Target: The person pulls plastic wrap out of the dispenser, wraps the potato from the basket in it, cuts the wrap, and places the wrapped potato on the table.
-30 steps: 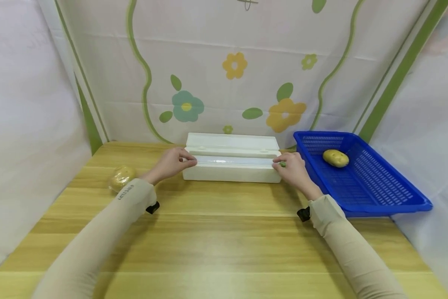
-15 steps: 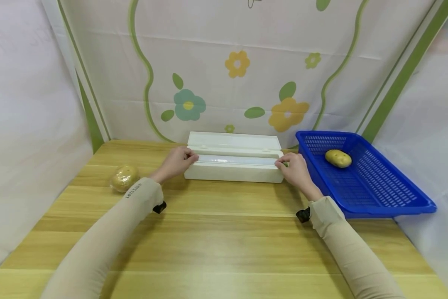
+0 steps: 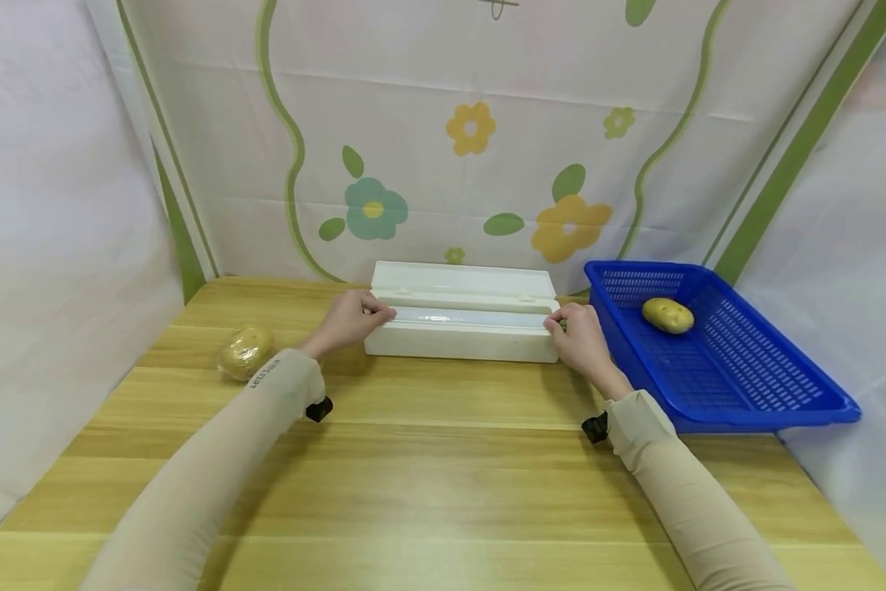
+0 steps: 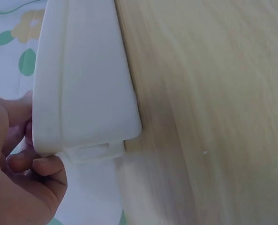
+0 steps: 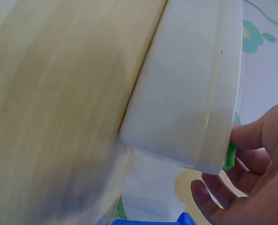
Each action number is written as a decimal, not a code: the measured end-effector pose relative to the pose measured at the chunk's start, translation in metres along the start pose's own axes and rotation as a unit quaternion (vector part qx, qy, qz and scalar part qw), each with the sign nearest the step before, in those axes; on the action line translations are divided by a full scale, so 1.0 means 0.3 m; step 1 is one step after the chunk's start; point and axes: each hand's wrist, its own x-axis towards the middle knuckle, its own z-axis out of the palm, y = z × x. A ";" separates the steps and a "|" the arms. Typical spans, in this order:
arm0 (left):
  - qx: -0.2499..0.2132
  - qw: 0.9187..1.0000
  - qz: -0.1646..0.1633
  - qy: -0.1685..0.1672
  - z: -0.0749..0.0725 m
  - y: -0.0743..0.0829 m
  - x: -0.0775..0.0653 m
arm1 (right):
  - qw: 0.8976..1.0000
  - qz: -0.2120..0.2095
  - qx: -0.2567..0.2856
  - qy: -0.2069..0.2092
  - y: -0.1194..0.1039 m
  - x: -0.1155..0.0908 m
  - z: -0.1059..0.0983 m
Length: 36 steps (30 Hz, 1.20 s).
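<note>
A white cling film dispenser box (image 3: 461, 343) stands at the back of the table, its lid (image 3: 463, 279) raised. Across its top lies shiny clear cling film (image 3: 457, 317). At the left end my left hand (image 3: 345, 323) pinches the film's edge between thumb and fingers, the other fingers curled beside the box end. My right hand (image 3: 583, 336) does the same at the right end, thumb on the top edge. Beside that thumb, the right wrist view shows a green cutter piece (image 5: 230, 157). The film between the fingertips is mostly hidden.
A film-wrapped potato (image 3: 246, 353) lies on the wooden table (image 3: 435, 484) by my left sleeve. Right of the dispenser, a blue plastic basket (image 3: 782, 417) holds one bare potato (image 3: 667, 315). A flower-printed cloth (image 3: 428, 164) hangs right behind the box.
The head view has shifted slightly. Both hands stay at the dispenser's ends, and the right fingers now cover more of the green piece.
</note>
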 end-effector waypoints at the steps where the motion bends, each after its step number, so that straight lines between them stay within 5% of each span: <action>1: 0.000 1.000 0.002 0.007 0.003 0.002 -0.001 | 1.000 0.000 -0.003 0.003 -0.001 0.000 0.004; 14: -0.033 0.998 -0.022 0.043 0.004 -0.009 0.008 | 0.998 -0.019 0.011 0.061 0.000 0.025 0.019; 27: -0.022 0.997 -0.006 0.070 -0.033 0.010 0.044 | 0.997 0.014 0.004 0.074 -0.027 0.063 -0.005; 36: -0.021 0.993 0.018 0.110 -0.073 0.037 0.056 | 0.994 -0.024 -0.009 0.102 -0.033 0.087 -0.039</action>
